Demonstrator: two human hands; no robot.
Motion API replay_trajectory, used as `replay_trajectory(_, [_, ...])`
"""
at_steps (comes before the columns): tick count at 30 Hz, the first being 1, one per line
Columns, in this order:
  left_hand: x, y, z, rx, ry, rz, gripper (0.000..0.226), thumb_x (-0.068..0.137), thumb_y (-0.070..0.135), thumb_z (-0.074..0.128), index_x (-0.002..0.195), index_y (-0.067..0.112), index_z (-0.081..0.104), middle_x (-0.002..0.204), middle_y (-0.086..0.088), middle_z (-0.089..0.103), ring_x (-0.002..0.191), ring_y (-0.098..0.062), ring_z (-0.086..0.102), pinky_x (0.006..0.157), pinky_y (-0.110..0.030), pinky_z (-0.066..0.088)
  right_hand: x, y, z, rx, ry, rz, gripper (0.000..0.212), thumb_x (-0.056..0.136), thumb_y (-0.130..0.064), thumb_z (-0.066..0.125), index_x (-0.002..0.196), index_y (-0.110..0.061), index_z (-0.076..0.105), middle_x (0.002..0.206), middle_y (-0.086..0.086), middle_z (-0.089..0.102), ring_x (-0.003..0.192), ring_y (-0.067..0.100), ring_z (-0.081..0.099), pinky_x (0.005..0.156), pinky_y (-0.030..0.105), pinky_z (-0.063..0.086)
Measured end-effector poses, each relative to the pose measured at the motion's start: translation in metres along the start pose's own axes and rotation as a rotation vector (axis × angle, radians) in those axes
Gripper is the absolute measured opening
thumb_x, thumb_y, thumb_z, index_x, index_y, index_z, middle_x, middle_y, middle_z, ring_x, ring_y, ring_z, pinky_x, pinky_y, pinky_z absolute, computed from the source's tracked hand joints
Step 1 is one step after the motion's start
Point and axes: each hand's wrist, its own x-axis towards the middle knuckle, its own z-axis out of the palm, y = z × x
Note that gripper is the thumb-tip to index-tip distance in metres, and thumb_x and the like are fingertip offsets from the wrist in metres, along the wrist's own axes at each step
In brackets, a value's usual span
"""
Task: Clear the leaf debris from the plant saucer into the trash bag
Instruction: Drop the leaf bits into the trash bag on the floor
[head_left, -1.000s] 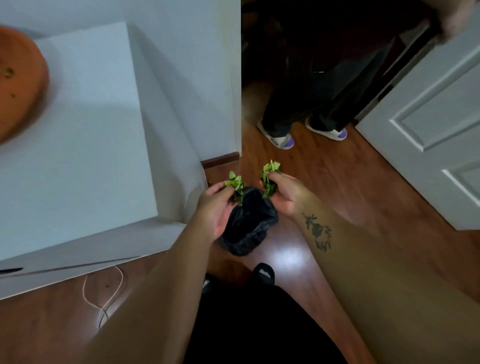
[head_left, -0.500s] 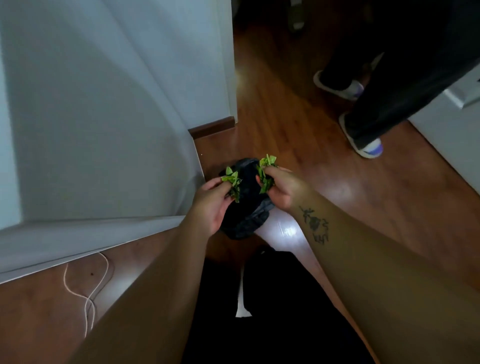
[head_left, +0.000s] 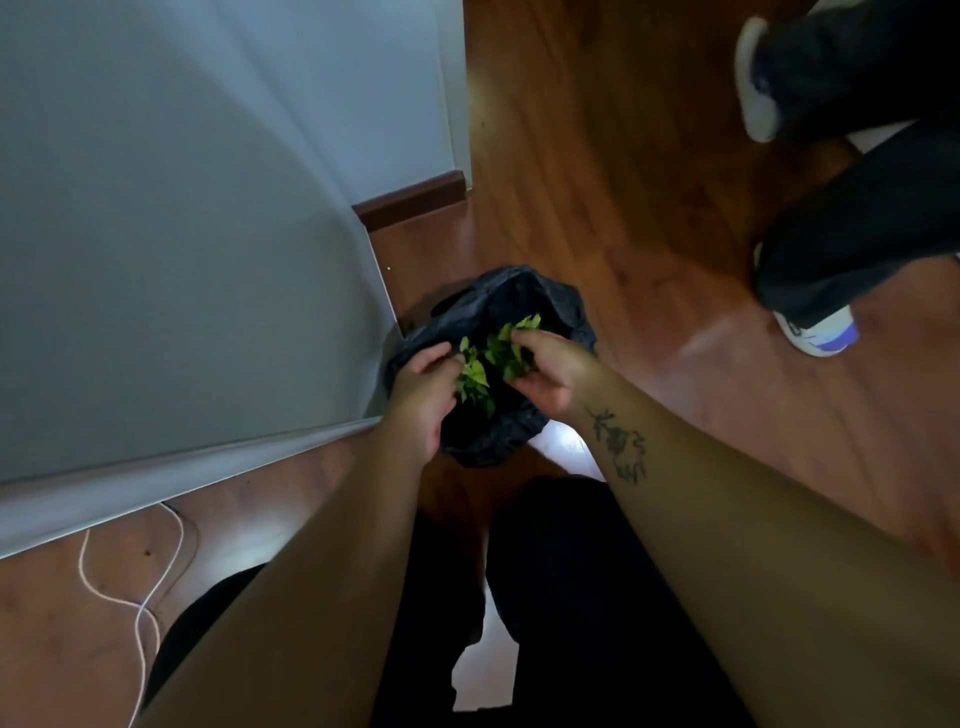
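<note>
Head view: both hands are over the mouth of the black bag (head_left: 498, 312), which stands on the wood floor (head_left: 597, 182) just beside the corner of a white cabinet (head_left: 182, 260). The left hand (head_left: 421, 395) pinches a bunch of green leaves (head_left: 474, 382) between thumb and fingers. The right hand (head_left: 545, 371) grasps a second bunch (head_left: 511, 345) in the same way. Both are closed on their leaves; nothing is released yet. The two bunches almost touch each other, and they hang inside the outline of the bag opening. I think the hands are held so close together and so low in order that no small piece falls on the floor when the fingers open. The bag is soft and its rim is crumpled, so the opening is not wide; this is probably why both hands aim at the middle of it. The saucer is not visible here, so I cannot tell how much debris is left in it.

A white cord (head_left: 140, 613) lies on the floor at the left. The legs and shoes of another person (head_left: 831, 218) are at the upper right, well apart from the bag.

Compared with half a second ago, the hands are lower and nearer to each other, and the leaves, which were then above the rim, are now down in the opening. The view also looks more steeply down.
</note>
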Motion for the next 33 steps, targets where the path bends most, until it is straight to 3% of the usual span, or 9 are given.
replay_trajectory(3, [-0.002, 0.004, -0.005, 0.074, -0.029, -0.061, 0.047, 0.097, 0.036, 0.054, 0.141, 0.023, 0.045, 0.14, -0.002, 0.051, 0.121, -0.021, 0.05, 0.108, -0.036, 0.038, -0.005, 0.002, -0.004, -0.02, 0.016, 0.063, 0.054, 0.095, -0.036, 0.05, 0.142, -0.012, 0.039, 0.141, 0.008, 0.043, 0.136, 0.032, 0.039, 0.107, 0.041, 0.037])
replay_trajectory(5, [-0.016, 0.011, -0.007, 0.073, -0.043, -0.067, 0.051, 0.098, 0.036, 0.051, 0.145, 0.019, 0.041, 0.147, -0.005, 0.046, 0.131, -0.027, 0.047, 0.11, -0.038, 0.038, -0.022, -0.002, -0.005, -0.004, 0.005, 0.062, 0.06, 0.097, -0.039, 0.046, 0.149, -0.014, 0.028, 0.155, 0.011, 0.028, 0.143, 0.033, 0.026, 0.115, 0.046, 0.027])
replay_trajectory(7, [-0.035, 0.021, -0.009, 0.062, -0.037, -0.036, 0.041, 0.1, 0.029, 0.05, 0.137, 0.015, 0.048, 0.143, -0.008, 0.052, 0.126, -0.029, 0.052, 0.106, -0.038, 0.043, -0.04, -0.007, -0.003, 0.012, -0.004, 0.054, 0.063, 0.098, -0.038, 0.045, 0.151, -0.014, 0.022, 0.159, 0.012, 0.02, 0.145, 0.034, 0.023, 0.116, 0.047, 0.026])
replay_trajectory(9, [-0.063, 0.037, -0.01, 0.047, -0.013, 0.013, 0.021, 0.1, 0.023, 0.051, 0.118, 0.014, 0.056, 0.132, -0.011, 0.059, 0.114, -0.028, 0.06, 0.098, -0.036, 0.048, -0.066, -0.015, 0.002, 0.013, 0.004, 0.009, 0.061, 0.099, -0.033, 0.046, 0.151, -0.012, 0.022, 0.157, 0.013, 0.026, 0.141, 0.034, 0.031, 0.112, 0.044, 0.033])
replay_trajectory(12, [-0.105, 0.062, -0.012, 0.026, 0.032, 0.083, 0.008, 0.098, 0.016, 0.054, 0.098, 0.013, 0.061, 0.118, -0.013, 0.065, 0.096, -0.025, 0.066, 0.084, -0.03, 0.054, -0.112, -0.034, 0.01, 0.017, 0.067, -0.095, 0.048, 0.099, -0.019, 0.049, 0.142, -0.004, 0.037, 0.142, 0.015, 0.046, 0.123, 0.03, 0.052, 0.098, 0.034, 0.044])
replay_trajectory(16, [-0.175, 0.102, -0.01, 0.031, 0.027, 0.17, 0.009, 0.096, 0.008, 0.055, 0.092, 0.011, 0.064, 0.099, -0.013, 0.068, 0.086, -0.022, 0.068, 0.075, -0.024, 0.056, -0.189, -0.065, 0.023, -0.016, 0.116, -0.198, 0.007, 0.096, -0.006, 0.05, 0.094, -0.006, 0.057, 0.101, 0.012, 0.058, 0.086, 0.02, 0.06, 0.08, 0.029, 0.05])
replay_trajectory(19, [-0.225, 0.136, -0.005, 0.033, -0.02, 0.244, 0.01, 0.094, 0.006, 0.057, 0.088, 0.009, 0.065, 0.089, -0.011, 0.068, 0.079, -0.02, 0.068, 0.072, -0.023, 0.056, -0.245, -0.091, 0.037, -0.022, 0.118, -0.285, 0.018, 0.094, -0.001, 0.05, 0.078, -0.009, 0.055, 0.076, 0.009, 0.057, 0.068, 0.016, 0.057, 0.067, 0.023, 0.051])
replay_trajectory(27, [-0.317, 0.219, 0.001, 0.053, -0.066, 0.464, 0.006, 0.091, 0.002, 0.059, 0.092, 0.002, 0.065, 0.08, -0.009, 0.068, 0.073, -0.019, 0.067, 0.071, -0.021, 0.058, -0.347, -0.141, 0.069, -0.057, 0.044, -0.452, 0.017, 0.09, 0.005, 0.053, 0.078, -0.007, 0.058, 0.072, 0.01, 0.059, 0.059, 0.015, 0.059, 0.06, 0.024, 0.052])
replay_trajectory(33, [-0.363, 0.266, -0.021, 0.038, -0.025, 0.595, 0.014, 0.087, 0.005, 0.066, 0.1, -0.001, 0.068, 0.089, -0.015, 0.07, 0.082, -0.025, 0.071, 0.084, -0.032, 0.058, -0.394, -0.166, 0.102, -0.106, -0.054, -0.573, 0.011, 0.09, 0.003, 0.054, 0.084, -0.005, 0.059, 0.077, 0.011, 0.061, 0.065, 0.017, 0.06, 0.067, 0.026, 0.053])
